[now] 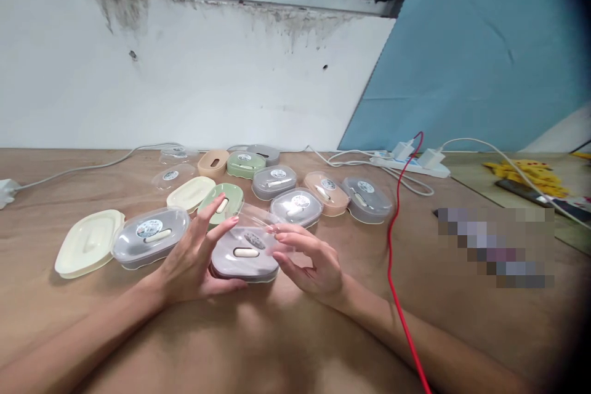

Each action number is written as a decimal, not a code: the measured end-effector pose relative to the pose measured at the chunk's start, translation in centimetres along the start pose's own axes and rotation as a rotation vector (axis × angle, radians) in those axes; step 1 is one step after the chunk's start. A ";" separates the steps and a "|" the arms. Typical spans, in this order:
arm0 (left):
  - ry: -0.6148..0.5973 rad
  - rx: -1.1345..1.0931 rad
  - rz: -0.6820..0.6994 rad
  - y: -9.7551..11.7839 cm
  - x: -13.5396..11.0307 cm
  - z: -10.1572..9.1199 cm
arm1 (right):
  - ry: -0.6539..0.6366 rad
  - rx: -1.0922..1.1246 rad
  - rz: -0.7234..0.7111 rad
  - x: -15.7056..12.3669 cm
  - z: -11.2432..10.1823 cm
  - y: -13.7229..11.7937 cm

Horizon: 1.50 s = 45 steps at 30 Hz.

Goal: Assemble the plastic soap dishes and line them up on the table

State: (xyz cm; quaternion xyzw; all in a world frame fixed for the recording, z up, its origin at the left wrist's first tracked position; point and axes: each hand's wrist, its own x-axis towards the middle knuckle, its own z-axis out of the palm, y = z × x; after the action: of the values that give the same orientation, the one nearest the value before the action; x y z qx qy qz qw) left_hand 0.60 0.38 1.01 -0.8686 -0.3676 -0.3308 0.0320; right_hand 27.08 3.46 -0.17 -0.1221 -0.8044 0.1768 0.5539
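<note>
A grey oval soap box (244,257) with a white oval insert sits on the wooden table (277,345) between my hands. A clear plastic lid (258,221) is tilted up over its far side. My left hand (194,258) cups the box's left side, thumb under the front edge, fingers stretched up toward the lid. My right hand (309,258) is at the box's right side, and its fingertips pinch the clear lid's edge.
Several more oval boxes lie behind: grey with clear lid (150,235), cream (89,241), green (221,200), peach (327,192), grey (367,198). A red cable (397,271) runs down the table at right. A power strip (410,163) with chargers lies at the back right.
</note>
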 end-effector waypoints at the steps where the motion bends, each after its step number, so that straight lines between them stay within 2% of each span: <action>1: -0.016 -0.008 0.003 0.0 -0.1 0.0 | 0.018 0.080 0.073 -0.2 0.3 -0.3; 4: -0.057 0.004 0.042 0.1 -0.2 0.0 | 0.034 0.187 0.252 -0.4 0.8 -0.9; 10: -0.048 -0.007 0.006 0.1 -0.2 0.1 | -0.049 -0.216 0.200 0.6 -0.5 0.1; 14: -0.056 -0.035 -0.055 -0.3 -0.2 0.3 | -0.162 -0.292 0.204 0.7 -1.0 0.9; 18: -0.111 -0.059 -0.085 -0.6 -0.4 0.4 | -0.202 -0.335 0.266 0.4 -0.7 0.9; 26: -0.094 -0.043 -0.061 -0.8 -0.6 0.5 | -0.262 -0.349 0.247 0.5 -0.8 0.9; 32: -0.092 0.046 0.005 -0.9 -0.5 0.4 | -0.423 -0.203 0.369 0.4 -1.1 0.8; 37: -0.073 0.108 0.029 -0.8 -0.4 0.3 | -0.445 -0.207 0.321 0.4 -1.0 0.8; 45: -0.065 -0.008 0.021 -0.8 -0.7 0.2 | -0.454 -0.247 0.263 0.5 -1.0 0.8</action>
State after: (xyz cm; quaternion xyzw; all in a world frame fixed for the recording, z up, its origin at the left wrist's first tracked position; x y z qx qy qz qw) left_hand -0.14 0.58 0.30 -0.8829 -0.3578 -0.3033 0.0201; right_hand 27.87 4.50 0.26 -0.2491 -0.9005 0.1708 0.3129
